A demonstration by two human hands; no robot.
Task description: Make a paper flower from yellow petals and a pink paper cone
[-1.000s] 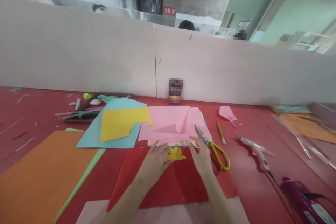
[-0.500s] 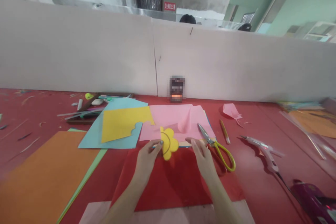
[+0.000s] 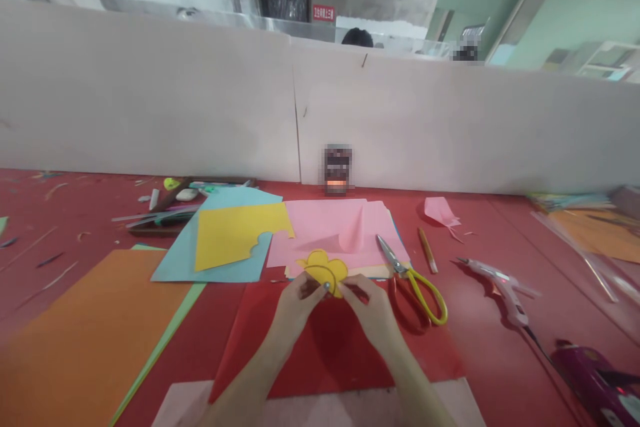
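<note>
1. Two bare hands are working over the red sheet (image 3: 345, 353) in the near middle: the left hand (image 3: 300, 303) is pinching the scalloped yellow piece (image 3: 327, 263) between thumb and fingers, and the right hand (image 3: 371, 307) is pinching its near right edge.
2. Being thin, the piece could be creasing or tearing if the two pinches are pulling unevenly; a loosening left thumb could be letting it slip.
3. Just right of the right hand, yellow-handled scissors (image 3: 399, 267) are lying with their blades over the pink sheets (image 3: 310, 220); a careless sweep rightward could be knocking them or nicking a finger.
4. Farther right, a glue gun (image 3: 493, 275) is lying with a small red light glowing and its nozzle pointing left, toward the pencil-like stick (image 3: 428, 251); if it is heating, a stray hand could be getting burned.
5. Beyond the hands, a pink cone (image 3: 354, 232) is standing on the pink sheets; a knuckle reaching far could be tipping it.
6. At the far white barrier (image 3: 200, 100), a dark object (image 3: 338, 169) is showing only as pixels, so no brand is coming through.
7. Farthest, a red sign (image 3: 324, 13) is carrying white Chinese characters, apparently reading "卫生间请上三楼" (restroom, third floor); blur is leaving the middle uncertain.
</note>
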